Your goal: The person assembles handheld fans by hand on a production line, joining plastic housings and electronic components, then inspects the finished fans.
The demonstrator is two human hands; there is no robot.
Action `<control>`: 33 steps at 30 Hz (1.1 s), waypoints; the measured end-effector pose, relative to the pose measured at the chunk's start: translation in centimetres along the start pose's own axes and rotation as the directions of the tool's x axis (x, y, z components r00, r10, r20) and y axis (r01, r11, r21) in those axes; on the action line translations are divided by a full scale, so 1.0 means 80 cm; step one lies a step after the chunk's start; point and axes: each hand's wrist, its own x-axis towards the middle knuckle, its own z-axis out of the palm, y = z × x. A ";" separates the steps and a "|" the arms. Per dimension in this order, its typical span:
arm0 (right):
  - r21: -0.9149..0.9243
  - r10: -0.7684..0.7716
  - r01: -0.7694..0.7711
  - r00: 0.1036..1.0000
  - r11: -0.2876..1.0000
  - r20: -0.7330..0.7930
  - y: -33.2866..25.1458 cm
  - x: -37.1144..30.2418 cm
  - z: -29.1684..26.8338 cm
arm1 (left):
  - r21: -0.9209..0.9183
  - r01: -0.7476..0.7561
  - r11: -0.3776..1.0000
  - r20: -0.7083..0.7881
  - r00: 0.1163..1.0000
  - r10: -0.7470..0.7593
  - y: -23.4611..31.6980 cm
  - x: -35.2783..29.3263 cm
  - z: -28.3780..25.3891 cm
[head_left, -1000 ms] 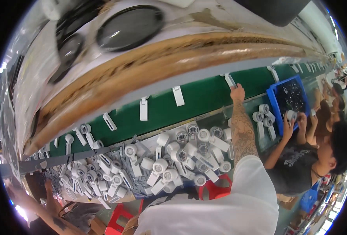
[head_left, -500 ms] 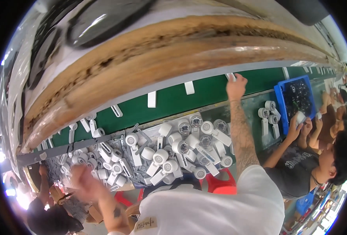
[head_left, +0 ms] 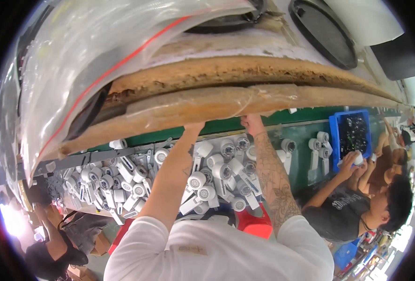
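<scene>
Both my arms reach forward over a heap of white handheld fans (head_left: 197,180) to a green conveyor belt (head_left: 221,125). My left hand (head_left: 195,126) is over the belt's near part, its fingers hidden behind the overhanging wooden board (head_left: 184,107). To its right, my right hand (head_left: 252,123) is closed just under the board's edge. The board covers its fingertips, and whatever they hold cannot be made out. Fans with round grilles and slim handles lie beneath and between my forearms.
A clear plastic bag (head_left: 100,56) with a red strip hangs over the board at the left. Right of my arm, a few fans (head_left: 316,144) stand near a blue crate (head_left: 335,140) of dark parts. Co-workers (head_left: 352,201) sit at the right; another is at lower left. A red stool (head_left: 254,225) is below.
My left hand has moved from the heap's left side up to the belt. My right hand, earlier on a white piece at the belt, has come left and partly under the board. The view has shifted.
</scene>
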 end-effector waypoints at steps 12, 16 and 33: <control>-0.678 -0.447 0.037 0.778 0.734 -0.442 0.009 -0.023 0.011 | -0.768 0.511 -0.385 0.621 0.740 -0.257 -0.047 0.001 0.030; -0.521 -0.527 0.270 0.725 0.810 -0.443 0.009 -0.039 0.026 | -0.553 0.648 0.524 0.522 0.759 -0.388 -0.023 0.005 -0.018; -0.110 0.052 -0.022 0.961 0.994 0.273 0.033 -0.256 0.224 | -0.724 0.418 -0.548 0.456 0.887 0.074 -0.177 -0.051 -0.213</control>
